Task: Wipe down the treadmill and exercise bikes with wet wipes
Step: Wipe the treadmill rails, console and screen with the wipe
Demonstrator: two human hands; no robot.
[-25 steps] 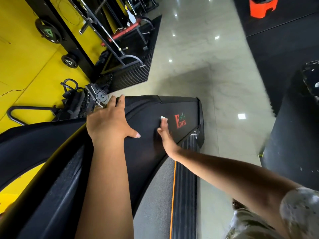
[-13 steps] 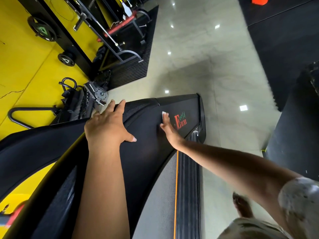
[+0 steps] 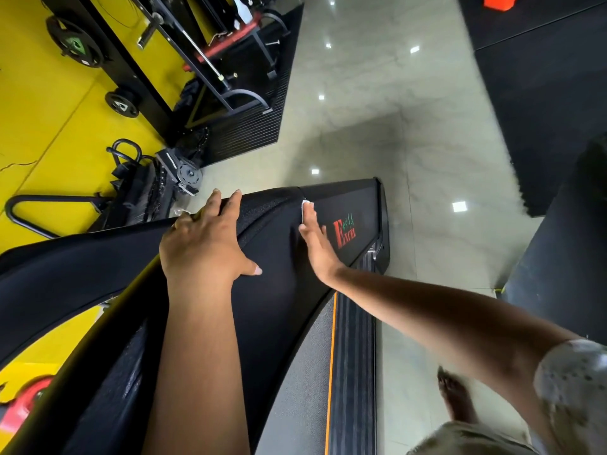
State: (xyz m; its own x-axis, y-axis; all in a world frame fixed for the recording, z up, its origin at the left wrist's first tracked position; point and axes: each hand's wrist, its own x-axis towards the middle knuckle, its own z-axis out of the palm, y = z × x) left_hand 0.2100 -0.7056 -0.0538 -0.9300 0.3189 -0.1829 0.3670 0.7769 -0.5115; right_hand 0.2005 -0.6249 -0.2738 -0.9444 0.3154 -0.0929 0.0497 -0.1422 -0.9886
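The black treadmill motor cover [image 3: 358,205], marked with a red logo, fills the middle of the head view. Below it lie the grey belt [image 3: 302,372] and an orange-edged side rail. My right hand [image 3: 317,243] lies flat with straight fingers on the cover, just left of the logo. It presses a small white wet wipe [image 3: 306,204], which shows past the fingertips. My left hand [image 3: 205,241] rests flat on the cover's upper left part, its fingertips over the far edge.
A black weight rack with plates [image 3: 74,42] stands against the yellow wall at left. A low black machine [image 3: 157,188] sits just beyond the treadmill. Glossy tiled floor [image 3: 377,126] lies ahead, a black mat at right. My bare foot [image 3: 456,399] is on the floor beside the rail.
My right hand has slid the wipe forward along the cover toward its far edge. My left hand stays planted in the same spot.
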